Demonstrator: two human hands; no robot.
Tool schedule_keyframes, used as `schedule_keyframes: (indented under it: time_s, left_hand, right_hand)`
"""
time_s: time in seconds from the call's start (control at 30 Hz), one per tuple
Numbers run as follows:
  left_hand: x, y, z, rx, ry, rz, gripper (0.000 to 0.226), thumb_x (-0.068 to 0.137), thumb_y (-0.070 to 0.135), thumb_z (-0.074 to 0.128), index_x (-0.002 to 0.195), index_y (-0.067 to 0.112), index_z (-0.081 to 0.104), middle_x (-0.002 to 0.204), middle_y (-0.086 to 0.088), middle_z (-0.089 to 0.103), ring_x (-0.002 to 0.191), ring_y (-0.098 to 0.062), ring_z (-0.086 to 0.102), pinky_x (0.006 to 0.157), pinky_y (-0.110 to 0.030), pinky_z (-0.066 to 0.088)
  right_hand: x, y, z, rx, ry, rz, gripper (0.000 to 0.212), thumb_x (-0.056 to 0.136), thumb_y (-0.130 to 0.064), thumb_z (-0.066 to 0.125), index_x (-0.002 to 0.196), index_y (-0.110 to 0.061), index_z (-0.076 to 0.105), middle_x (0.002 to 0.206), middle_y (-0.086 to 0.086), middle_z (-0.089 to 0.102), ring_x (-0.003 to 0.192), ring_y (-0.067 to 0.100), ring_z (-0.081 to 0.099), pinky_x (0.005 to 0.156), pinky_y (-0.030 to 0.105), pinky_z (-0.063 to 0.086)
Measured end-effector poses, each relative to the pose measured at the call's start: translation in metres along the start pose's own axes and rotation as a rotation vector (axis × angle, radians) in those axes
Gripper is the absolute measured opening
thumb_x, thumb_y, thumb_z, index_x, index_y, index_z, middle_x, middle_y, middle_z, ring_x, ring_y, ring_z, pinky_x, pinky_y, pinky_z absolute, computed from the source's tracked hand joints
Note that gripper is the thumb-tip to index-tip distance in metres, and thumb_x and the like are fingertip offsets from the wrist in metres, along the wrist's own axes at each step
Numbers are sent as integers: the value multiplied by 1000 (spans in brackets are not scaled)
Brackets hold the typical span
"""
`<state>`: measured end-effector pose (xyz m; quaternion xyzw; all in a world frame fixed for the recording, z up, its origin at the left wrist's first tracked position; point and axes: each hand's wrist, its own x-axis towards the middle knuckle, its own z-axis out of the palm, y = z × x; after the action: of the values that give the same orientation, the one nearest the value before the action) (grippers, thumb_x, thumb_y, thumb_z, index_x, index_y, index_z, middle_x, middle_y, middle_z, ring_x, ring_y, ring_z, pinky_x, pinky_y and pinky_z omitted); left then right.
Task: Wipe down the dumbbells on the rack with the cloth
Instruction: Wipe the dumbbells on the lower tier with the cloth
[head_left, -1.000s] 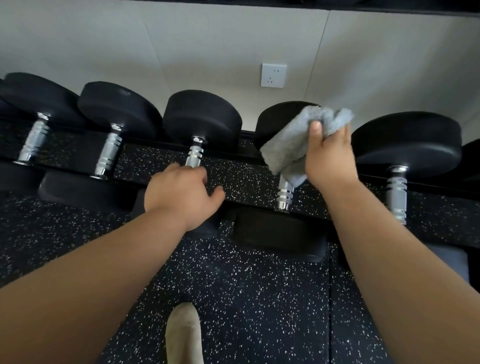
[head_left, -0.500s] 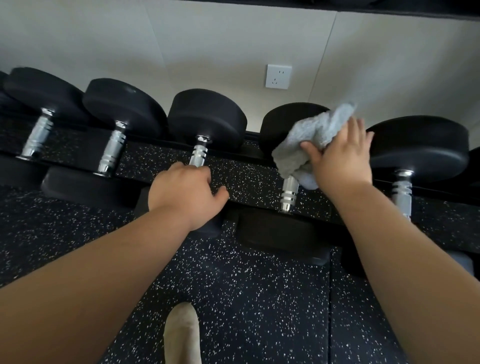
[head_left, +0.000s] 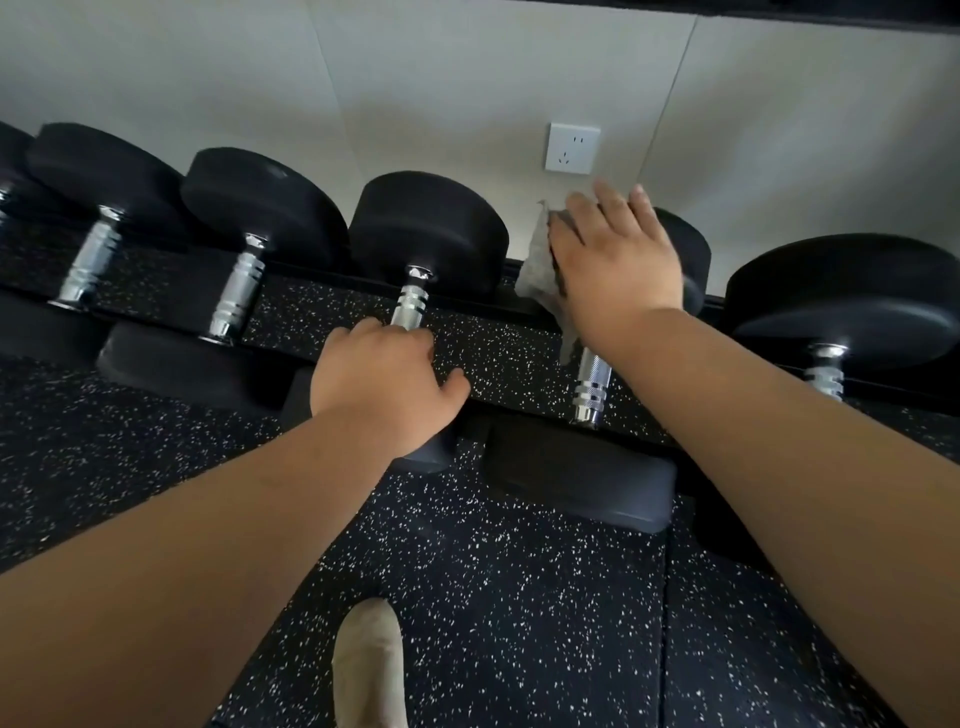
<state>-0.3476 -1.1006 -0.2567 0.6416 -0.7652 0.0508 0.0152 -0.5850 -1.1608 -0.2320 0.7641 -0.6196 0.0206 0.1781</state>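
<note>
The right hand (head_left: 618, 270) lies flat, fingers straight and spread, pressing the grey cloth (head_left: 537, 270) against the far black head of a dumbbell (head_left: 688, 254). The cloth shows along the thumb side of that hand and trails below its wrist onto the top of the chrome handle (head_left: 592, 379); the rest is hidden under the palm.

The left hand (head_left: 379, 384) sits on the neighbouring dumbbell (head_left: 426, 234), beside the right hand's thumb side. Its fingers curl over the lower end of that dumbbell's chrome grip, with the thumb stretched out sideways and the fingertips hidden.

Both weights lie across the speckled rack (head_left: 498, 343). More dumbbells (head_left: 260, 208) lie beyond the left hand's outer side, and another dumbbell (head_left: 841, 296) lies beyond the right hand's. A wall socket (head_left: 571, 148) sits just above the right hand's fingertips. A light shoe (head_left: 369, 670) rests on the floor (head_left: 519, 597) between the forearms.
</note>
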Motion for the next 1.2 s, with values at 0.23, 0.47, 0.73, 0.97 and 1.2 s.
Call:
schedule_keyframes:
  time_s: [0.23, 0.47, 0.73, 0.97, 1.2]
  left_hand:
    - [3, -1, 6, 27, 17, -3, 49, 84, 67, 37, 86, 28, 67, 72, 7, 59, 80, -20, 54, 80, -39, 46]
    - [2, -1, 7, 3, 22, -11, 54, 83, 67, 33, 87, 27, 69, 72, 7, 61, 80, -20, 55, 78, -40, 48]
    - [2, -1, 9, 8, 35, -9, 47, 86, 65, 42, 84, 25, 68, 70, 5, 58, 78, -21, 53, 75, -38, 44]
    - [2, 0, 7, 37, 24, -5, 47, 90, 63, 42, 87, 25, 69, 71, 5, 58, 80, -21, 53, 73, -37, 42]
    - [1, 1, 5, 58, 23, -7, 46, 89, 63, 42, 85, 25, 69, 68, 5, 56, 76, -20, 52, 71, -36, 42]
  right_hand:
    - [-14, 22, -9, 69, -71, 311, 101, 77, -77, 66, 151, -18, 32, 159, 15, 34, 150, 43, 26, 124, 65, 13]
    - [24, -27, -11, -159, -189, 81, 81, 88, -34, 69, 156, -8, 33, 153, 17, 39, 152, 43, 20, 125, 63, 2]
    - [-26, 24, -11, 257, -58, 368, 94, 90, -80, 39, 158, -16, 29, 165, 7, 26, 152, 35, 24, 124, 59, 18]
    - [-17, 23, -10, 418, -38, 550, 111, 90, -82, 39, 161, 0, 14, 170, 17, 12, 157, 36, 11, 128, 54, 11]
    - [-10, 21, -8, 545, 301, 282, 64, 102, -39, 55, 159, -20, 34, 162, 13, 36, 143, 38, 42, 112, 48, 43]
